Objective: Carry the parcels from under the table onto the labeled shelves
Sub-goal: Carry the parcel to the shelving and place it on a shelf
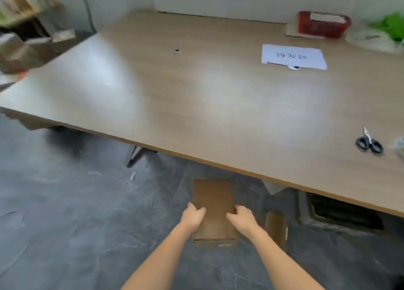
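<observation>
Head view: 2 hands, left hand (pixel 193 216) and right hand (pixel 241 217), fingers curled, clamp the parcel (pixel 213 200) (flat cardboard) — lift it level, clear of the table (pixel 196 97) edge.

Wood table (pixel 196 97): paper sheet (pixel 294 57), scissors (pixel 369 142), red basket (pixel 323 24). Dark floor (pixel 65 202): 2 cardboard parcels (pixel 213 193).

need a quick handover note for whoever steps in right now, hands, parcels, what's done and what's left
Left hand and right hand: each grips a long side of the flat cardboard parcel, held in front of the table edge above the floor.
Second brown parcel stands on the floor just right of the held one, below the table edge.
Shelves: blurred at far left; no placed parcel can be made out.
Done: first parcel picked up.
Left: carry it to its labeled shelf, then fetch the second.
</observation>
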Demonstrator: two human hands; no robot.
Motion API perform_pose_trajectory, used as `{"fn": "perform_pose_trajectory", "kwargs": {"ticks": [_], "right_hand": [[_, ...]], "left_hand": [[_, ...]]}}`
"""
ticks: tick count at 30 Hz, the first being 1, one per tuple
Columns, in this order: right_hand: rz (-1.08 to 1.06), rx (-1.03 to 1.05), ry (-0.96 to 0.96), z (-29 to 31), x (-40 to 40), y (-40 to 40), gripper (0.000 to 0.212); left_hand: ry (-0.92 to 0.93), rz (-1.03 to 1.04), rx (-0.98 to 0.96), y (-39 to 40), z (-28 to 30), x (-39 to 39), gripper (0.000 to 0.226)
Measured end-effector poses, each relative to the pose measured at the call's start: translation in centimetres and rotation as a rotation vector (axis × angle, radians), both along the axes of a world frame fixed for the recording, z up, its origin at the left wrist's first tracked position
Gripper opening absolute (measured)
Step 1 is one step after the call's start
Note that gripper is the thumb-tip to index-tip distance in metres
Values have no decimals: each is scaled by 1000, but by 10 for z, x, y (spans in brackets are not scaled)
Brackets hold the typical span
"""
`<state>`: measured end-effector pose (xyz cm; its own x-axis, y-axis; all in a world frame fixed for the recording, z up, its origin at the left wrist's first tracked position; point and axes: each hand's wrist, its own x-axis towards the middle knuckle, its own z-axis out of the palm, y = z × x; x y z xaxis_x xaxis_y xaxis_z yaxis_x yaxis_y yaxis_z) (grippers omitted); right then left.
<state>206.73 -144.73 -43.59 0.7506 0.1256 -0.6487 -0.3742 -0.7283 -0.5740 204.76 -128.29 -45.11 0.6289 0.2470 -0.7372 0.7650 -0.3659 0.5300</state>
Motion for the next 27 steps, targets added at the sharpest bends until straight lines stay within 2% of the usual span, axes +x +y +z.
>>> {"fn": "perform_pose_trajectory", "kwargs": {"ticks": [4,7,10,14,15,18,19,23,27], "right_hand": [[194,40,-31,62,0,91,40],[327,117,-33,111,-8,170,53],[483,212,-34,154,-27,244,62],[702,343,38,213,-71,322,70],[736,378,56,225,-82,338,71],[857,429,62,247,-117,385,76],[888,436,63,253,-130,400,76],[969,463,55,282,-195,449,73],[998,460,67,304,-265,487,81]], "left_hand": [[-32,212,25,85,69,-33,56],[-109,424,29,151,123,-70,48],[-156,654,42,211,167,-120,52],[-236,891,95,269,224,-190,33],[-252,932,112,280,237,-207,40],[-302,1042,181,314,260,-256,81],[-321,1070,212,318,276,-272,84],[-376,1210,332,341,307,-346,57],[-451,1385,372,362,317,-430,53]]}}
